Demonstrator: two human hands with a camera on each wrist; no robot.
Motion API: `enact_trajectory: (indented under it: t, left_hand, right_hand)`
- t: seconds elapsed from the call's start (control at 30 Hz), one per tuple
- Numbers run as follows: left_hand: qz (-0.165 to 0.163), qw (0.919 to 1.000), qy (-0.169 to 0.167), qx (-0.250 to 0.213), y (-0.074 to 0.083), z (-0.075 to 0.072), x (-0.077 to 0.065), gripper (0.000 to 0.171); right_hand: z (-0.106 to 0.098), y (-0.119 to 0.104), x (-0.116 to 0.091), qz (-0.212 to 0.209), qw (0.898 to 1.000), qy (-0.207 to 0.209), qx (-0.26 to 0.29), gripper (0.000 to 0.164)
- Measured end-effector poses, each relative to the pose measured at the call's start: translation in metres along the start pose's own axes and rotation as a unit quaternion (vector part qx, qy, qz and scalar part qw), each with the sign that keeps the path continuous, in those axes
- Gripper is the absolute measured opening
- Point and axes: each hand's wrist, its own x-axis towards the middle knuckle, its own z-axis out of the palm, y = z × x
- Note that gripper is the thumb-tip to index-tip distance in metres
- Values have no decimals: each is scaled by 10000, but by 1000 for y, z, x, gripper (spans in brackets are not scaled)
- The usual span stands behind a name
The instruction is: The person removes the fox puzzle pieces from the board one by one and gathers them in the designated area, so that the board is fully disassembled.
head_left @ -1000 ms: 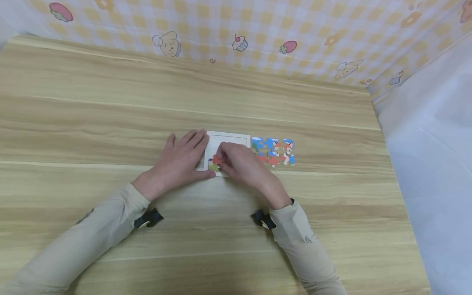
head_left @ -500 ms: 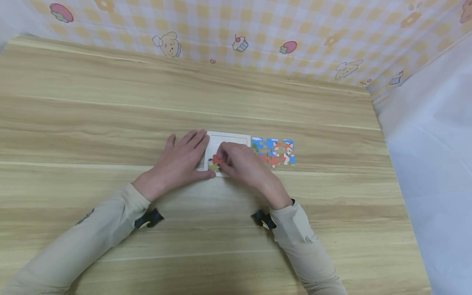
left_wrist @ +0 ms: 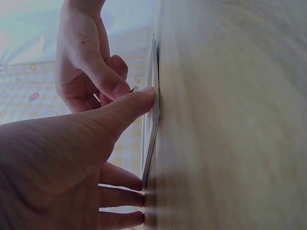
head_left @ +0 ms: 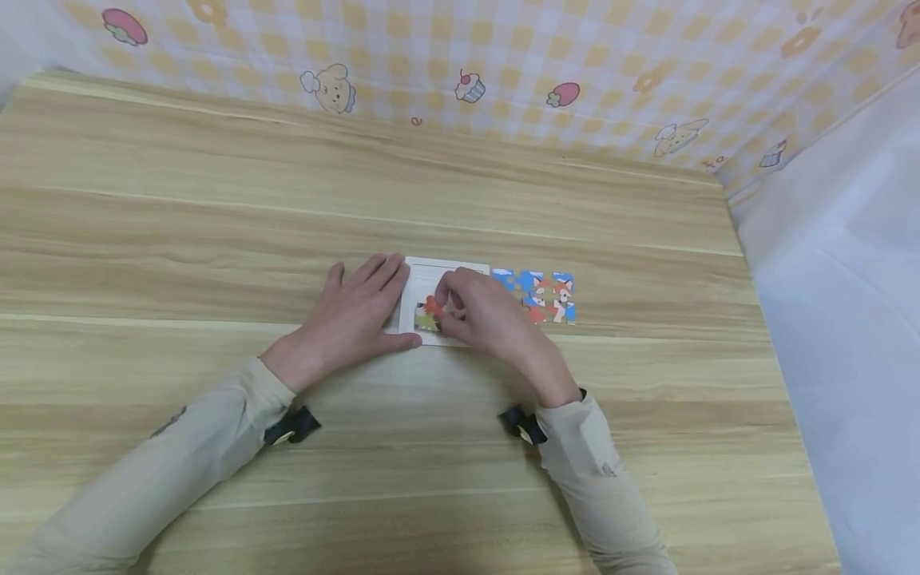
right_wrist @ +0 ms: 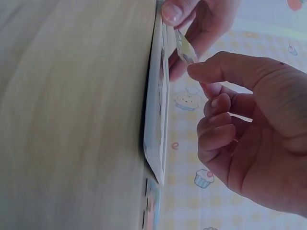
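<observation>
Two hands are on one little puzzle here, and the right hand (head_left: pixel 492 315) is the nearer one to the puzzle piece (head_left: pixel 427 316), since it's got it pinched between thumb and finger, other fingers curled in. The piece is over the near-left part of the white tray (head_left: pixel 447 261), just to the right of the left thumb. From the right wrist view it's tilted: the end by that thumb dips toward the tray, the pinched end sits higher. Can't tell if the low end is touching. Can't call its long axis either, fingers cover too much.

Left hand (head_left: pixel 352 310) isn't gripping anything: fingers pretty straight and spread, fingertips at the tray's left edge, thumb resting on its near-left corner. IMO the key bit is that slant against the flat tray. Loose pieces (head_left: pixel 564 299) lie on the wooden tabletop (head_left: pixel 431 463), just right of the tray, beyond the right hand.
</observation>
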Motion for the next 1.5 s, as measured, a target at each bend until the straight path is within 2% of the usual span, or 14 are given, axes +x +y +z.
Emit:
enact_trajectory:
  t: [0.2,0.5,0.8,1.0,1.13,1.33,1.5]
  left_hand:
    - [4,10000,-19,-4,1,-1,0,93]
    - [-37,9999,-116,2,0,0,0,93]
    - [-119,9997,-181,-58,2,1,0,94]
    - [-102,9998,-159,-92,2,1,1,94]
    - [-101,9998,-126,-81,3,0,0,94]
    - [-130,9998,-158,-90,2,-1,0,94]
    - [-155,9996,-204,-85,2,-1,1,94]
  right_hand:
    - [-3,3,-5,179,9998,-11,-15,8]
    - [-5,15,-20,169,9999,9,-20,7]
    - [-21,40,-44,301,9987,312,284,7]
    - [-32,53,-58,566,9973,309,353,9]
    - [-34,57,-63,591,9974,308,264,11]
    - [-30,58,-66,485,9987,131,115,10]
    - [-29,56,-65,540,9983,-180,127,9]
